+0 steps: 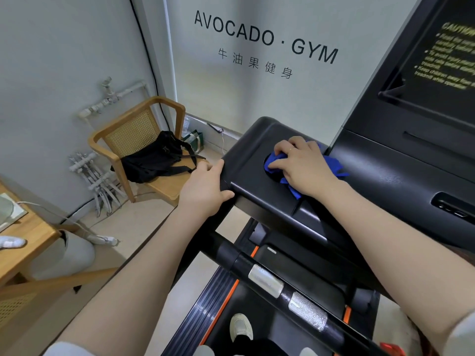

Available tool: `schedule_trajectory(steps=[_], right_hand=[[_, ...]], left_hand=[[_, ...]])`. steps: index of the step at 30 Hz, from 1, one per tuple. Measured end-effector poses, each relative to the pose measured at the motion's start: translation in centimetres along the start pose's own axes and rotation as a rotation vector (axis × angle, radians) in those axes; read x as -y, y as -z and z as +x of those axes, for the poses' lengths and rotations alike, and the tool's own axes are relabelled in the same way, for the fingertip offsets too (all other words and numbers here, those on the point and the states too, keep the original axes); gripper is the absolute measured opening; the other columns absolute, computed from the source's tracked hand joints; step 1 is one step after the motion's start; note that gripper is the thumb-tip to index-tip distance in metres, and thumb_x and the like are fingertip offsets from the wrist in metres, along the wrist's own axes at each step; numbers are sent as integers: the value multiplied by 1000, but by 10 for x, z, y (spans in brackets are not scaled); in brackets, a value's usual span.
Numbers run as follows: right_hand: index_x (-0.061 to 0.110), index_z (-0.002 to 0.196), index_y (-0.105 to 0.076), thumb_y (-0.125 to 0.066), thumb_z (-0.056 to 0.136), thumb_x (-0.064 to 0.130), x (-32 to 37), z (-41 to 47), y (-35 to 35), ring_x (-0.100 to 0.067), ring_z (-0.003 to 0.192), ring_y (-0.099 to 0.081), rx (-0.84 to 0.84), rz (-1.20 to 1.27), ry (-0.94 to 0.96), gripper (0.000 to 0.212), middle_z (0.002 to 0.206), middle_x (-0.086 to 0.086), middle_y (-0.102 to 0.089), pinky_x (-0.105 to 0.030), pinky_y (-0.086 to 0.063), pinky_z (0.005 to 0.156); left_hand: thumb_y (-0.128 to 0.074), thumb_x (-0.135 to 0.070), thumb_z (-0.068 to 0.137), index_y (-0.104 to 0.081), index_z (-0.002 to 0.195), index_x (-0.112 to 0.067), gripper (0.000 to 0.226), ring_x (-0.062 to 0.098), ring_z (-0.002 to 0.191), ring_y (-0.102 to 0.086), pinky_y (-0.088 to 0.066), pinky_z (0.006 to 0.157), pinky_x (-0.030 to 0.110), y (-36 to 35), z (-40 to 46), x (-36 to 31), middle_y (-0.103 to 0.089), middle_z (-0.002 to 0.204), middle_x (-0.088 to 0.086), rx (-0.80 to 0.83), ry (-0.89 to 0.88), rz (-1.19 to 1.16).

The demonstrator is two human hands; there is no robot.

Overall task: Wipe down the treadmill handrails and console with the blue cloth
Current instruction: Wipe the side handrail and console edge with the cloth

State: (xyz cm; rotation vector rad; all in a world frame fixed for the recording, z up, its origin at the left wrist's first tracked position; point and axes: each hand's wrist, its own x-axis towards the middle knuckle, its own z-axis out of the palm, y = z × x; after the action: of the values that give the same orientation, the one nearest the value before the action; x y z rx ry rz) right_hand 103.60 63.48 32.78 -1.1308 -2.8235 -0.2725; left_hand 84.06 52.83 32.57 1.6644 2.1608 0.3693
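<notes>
"AVOCADO · GYM" [266, 37] is lettered on the wall behind the treadmill console [246, 163]. The right hand [303, 163] clutches the crumpled blue cloth [334, 167] in the console's round recess, while the left hand [205, 188] grips its near-left corner.

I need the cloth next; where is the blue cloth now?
The blue cloth lies under the right hand, pressed into the cup recess of the console.

Both bare forearms are extended forward, sleeves visible only at the lower frame edge. The left hand [205, 186] is set palm down, thumb and fingers wrapped over a corner edge. The right hand [300, 163] is placed palm down, fingers curled and pressed onto the blue cloth [334, 167]. A ring is worn on one right finger.
</notes>
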Motion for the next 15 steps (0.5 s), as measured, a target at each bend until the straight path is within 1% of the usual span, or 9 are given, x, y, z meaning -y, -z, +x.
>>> schedule_trajectory(steps=[2, 4, 5, 7, 9, 11, 13, 15], right_hand=[[24, 106, -69, -55, 85, 7, 4, 6, 3, -32, 113, -40, 77, -69, 15, 30, 125, -4, -49, -41, -31, 87], [27, 112, -65, -48, 91, 15, 5, 9, 6, -28, 115, -36, 139, -171, -4, 30, 128, -2, -43, -39, -32, 89], [26, 112, -64, -46, 92, 16, 6, 9, 7, -28, 114, -36, 153, -229, -31, 29, 126, -3, -42, -38, -32, 88], [17, 106, -66, -45, 91, 15, 12, 10, 8, -29, 111, -37, 157, -314, -122, 26, 122, -6, -44, -38, -31, 87], [11, 101, -66, -44, 89, 12, 22, 12, 12, -30, 109, -39, 219, -350, -232, 25, 119, -10, -47, -38, -31, 89], [12, 105, -63, -42, 89, 16, 26, 16, 20, -30, 109, -42, 311, -332, -338, 26, 118, -11, -50, -37, -32, 91], [15, 107, -59, -41, 89, 22, 27, 17, 30, -29, 108, -44, 414, -237, -428, 27, 118, -10, -54, -37, -33, 88], [16, 93, -56, -40, 87, 23, 29, 15, 40, -27, 94, -46, 488, -103, -478, 18, 111, -8, -59, -35, -33, 81]], left_hand=[[-63, -36, 84, -20, 147, -23, 77, 26, 125, -42, -44, 93, 40, 0, 0, 1, -36, 138, 8, 2, 2, 5], [-62, -37, 84, -19, 147, -23, 77, 26, 125, -41, -44, 93, 40, 0, 0, 1, -35, 138, 8, 7, 3, 11], [-62, -37, 84, -19, 147, -23, 77, 26, 125, -41, -44, 93, 40, 0, 0, 1, -35, 137, 8, 12, 3, 15], [-62, -37, 84, -19, 147, -23, 77, 26, 125, -41, -44, 93, 40, 1, 0, 1, -35, 137, 8, 20, 6, 21], [-62, -37, 84, -19, 147, -23, 77, 27, 125, -41, -44, 94, 41, 2, 0, 1, -36, 137, 8, 31, 8, 27], [-62, -37, 84, -20, 146, -23, 76, 27, 125, -41, -44, 93, 41, 3, 0, 1, -37, 137, 9, 37, 10, 27], [-61, -37, 85, -20, 146, -23, 75, 28, 124, -42, -45, 91, 41, 3, -1, 1, -37, 137, 9, 32, 7, 28], [-61, -37, 85, -21, 146, -23, 74, 29, 122, -44, -46, 89, 40, 2, -3, 1, -38, 136, 10, 16, -1, 31]])
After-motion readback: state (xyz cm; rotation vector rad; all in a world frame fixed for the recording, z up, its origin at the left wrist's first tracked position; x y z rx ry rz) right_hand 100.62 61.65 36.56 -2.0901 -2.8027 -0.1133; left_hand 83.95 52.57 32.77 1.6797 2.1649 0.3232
